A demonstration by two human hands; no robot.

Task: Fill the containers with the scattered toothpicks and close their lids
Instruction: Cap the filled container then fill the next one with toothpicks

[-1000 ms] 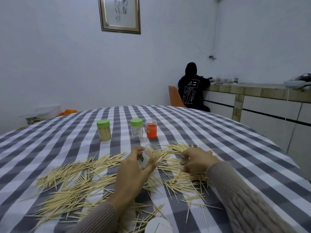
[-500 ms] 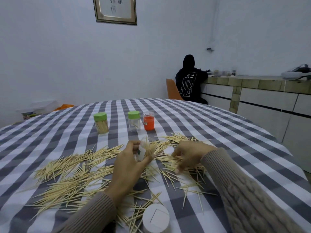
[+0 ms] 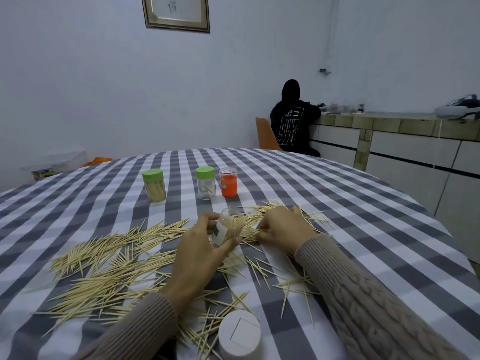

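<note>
My left hand (image 3: 201, 252) grips a clear lidless container (image 3: 228, 228), tilted, with toothpicks inside. My right hand (image 3: 283, 226) sits just right of it, fingers curled and pinching a small bunch of toothpicks (image 3: 250, 231) near the container's mouth. Scattered toothpicks (image 3: 109, 268) cover the checked tablecloth to the left and in front. A white lid (image 3: 239, 333) lies near the front edge. Further back stand a green-lidded container full of toothpicks (image 3: 154, 185), a green-lidded nearly empty one (image 3: 205, 183), and a container with an orange inside (image 3: 228, 182).
The round table (image 3: 363, 216) has a grey-and-white checked cloth. A person in a black hoodie (image 3: 292, 120) sits on an orange chair at the back by a tiled counter (image 3: 389, 126) along the right wall.
The view dipped and drew closer. My right hand gathered toothpicks and moved left toward the container's mouth. My left hand kept hold of the container.
</note>
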